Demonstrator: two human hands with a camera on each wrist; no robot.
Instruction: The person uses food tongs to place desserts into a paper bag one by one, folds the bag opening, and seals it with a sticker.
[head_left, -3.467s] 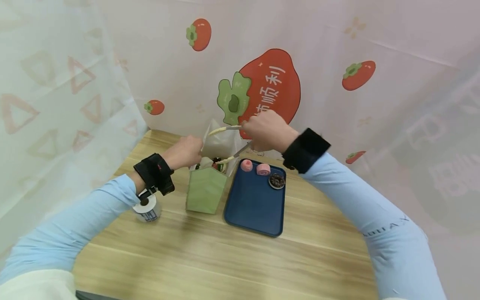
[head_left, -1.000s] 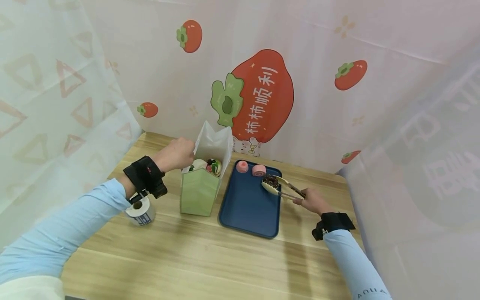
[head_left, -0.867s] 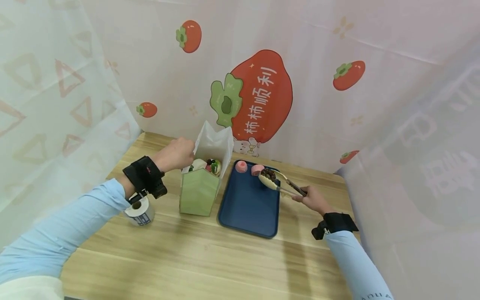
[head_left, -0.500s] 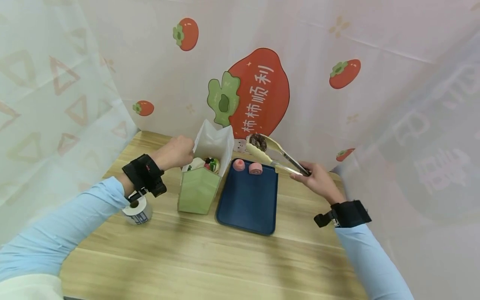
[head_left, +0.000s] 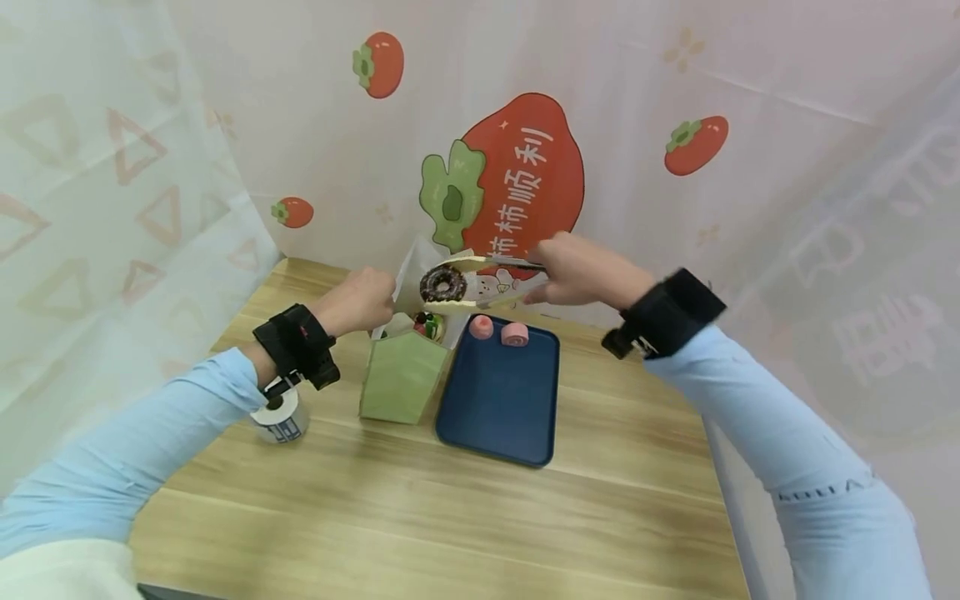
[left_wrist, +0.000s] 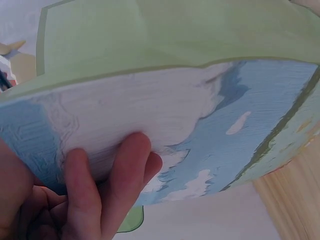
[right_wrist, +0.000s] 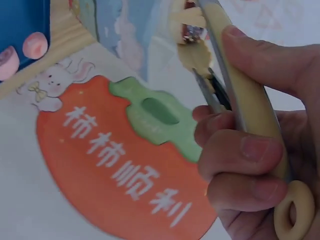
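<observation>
My left hand (head_left: 363,302) grips the left edge of a green paper bag (head_left: 405,379) standing on the table. In the left wrist view, its fingers (left_wrist: 82,187) lie against the bag's side, printed with blue sky and white cloud. White, red and dark pieces of food (head_left: 429,326) show in the bag's mouth. My right hand (head_left: 577,271) holds food tongs (right_wrist: 240,85) with cream-coloured handles and tips. Between the tong tips is a chocolate ring doughnut (head_left: 431,284), raised over the bag's opening and overlapping its white inner back in the head view.
Right of the bag lies a dark blue tray (head_left: 498,408). Two pink cake rolls, one round-topped (head_left: 481,327) and one with a swirl (head_left: 514,334), sit at its far end. A label roll (head_left: 281,421) stands below the left wrist. A printed curtain (head_left: 630,67) hangs behind.
The right hand has lifted the doughnut off the tray with the tongs and carried it left, over the bag. The left hand has stayed at the bag's edge.
</observation>
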